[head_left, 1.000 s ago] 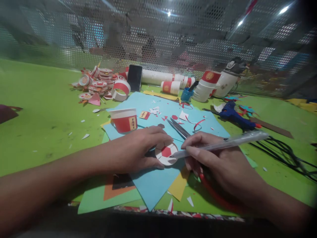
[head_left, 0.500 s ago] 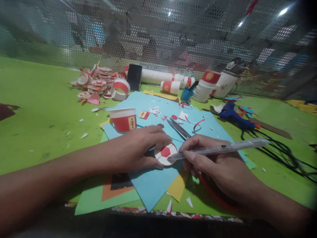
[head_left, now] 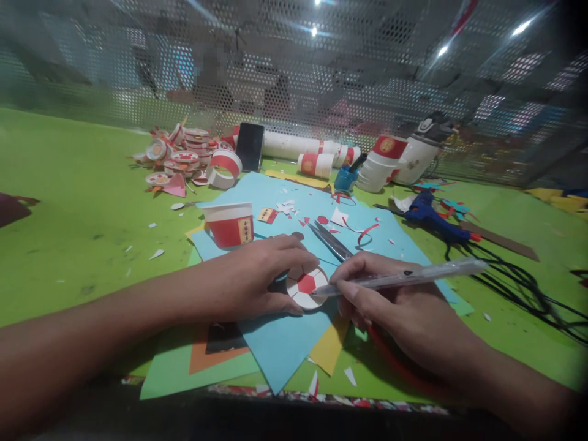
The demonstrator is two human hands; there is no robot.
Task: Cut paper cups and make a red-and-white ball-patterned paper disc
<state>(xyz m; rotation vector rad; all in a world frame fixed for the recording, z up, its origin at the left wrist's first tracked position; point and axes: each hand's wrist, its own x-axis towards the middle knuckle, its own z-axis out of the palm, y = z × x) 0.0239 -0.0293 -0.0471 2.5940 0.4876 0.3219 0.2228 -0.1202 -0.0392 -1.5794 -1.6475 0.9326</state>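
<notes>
A round white paper disc (head_left: 297,299) with a red hexagon in its middle and dark lines lies on blue paper (head_left: 280,349). My left hand (head_left: 264,275) grips its left edge between thumb and fingers. In my right hand (head_left: 381,294) is a clear pen (head_left: 432,271), its tip on the disc near the hexagon's lower right edge. Scissors (head_left: 333,242) lie just beyond the right hand, blades pointing away; part of them is hidden under that hand. Behind my left hand stands a cut red and white paper cup (head_left: 227,225).
Paper scraps (head_left: 287,208) litter the blue sheet. At the back are a pile of decorated discs (head_left: 186,156), a phone (head_left: 250,147), stacked paper cups (head_left: 294,144), a blue bottle (head_left: 345,179) and a white tumbler (head_left: 418,156). To the right lies a blue glue gun (head_left: 432,217) with black cord (head_left: 519,291).
The pen has tilted slightly, its rear end a little lower and further left. My left hand keeps its hold on the disc. The view has shifted slightly.
</notes>
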